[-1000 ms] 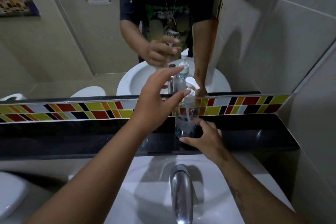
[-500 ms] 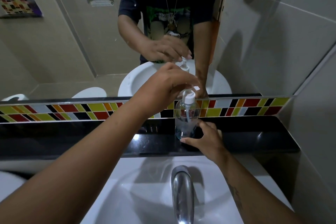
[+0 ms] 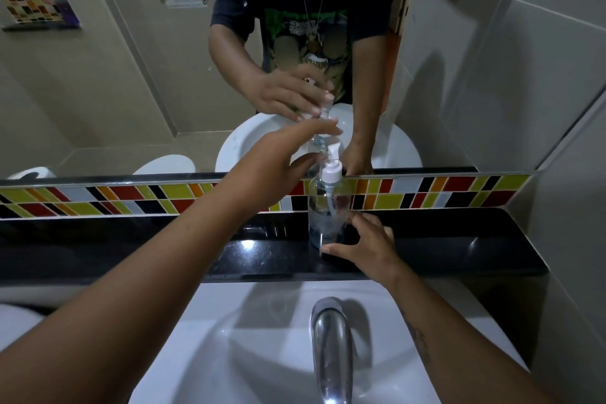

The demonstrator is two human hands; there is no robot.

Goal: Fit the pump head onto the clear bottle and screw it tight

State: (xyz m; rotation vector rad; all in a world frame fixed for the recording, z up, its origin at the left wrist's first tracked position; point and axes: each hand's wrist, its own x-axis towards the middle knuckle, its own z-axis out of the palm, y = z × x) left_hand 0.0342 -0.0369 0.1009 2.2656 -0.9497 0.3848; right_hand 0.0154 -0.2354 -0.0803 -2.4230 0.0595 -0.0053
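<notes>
bottle [image 3: 328, 210] stands on the black ledge [image 3: 459, 239], pump head [image 3: 331, 170] seated in its neck. right hand [image 3: 364, 246] at 5 o'clock cups the base, steadying it — left hand [image 3: 278, 167] at 10 o'clock, fingers spread, grips nothing.

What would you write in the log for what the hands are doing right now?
pump head sits on clear bottle | left hand open beside pump | right hand steadies bottle base | bottle upright on black ledge
</notes>
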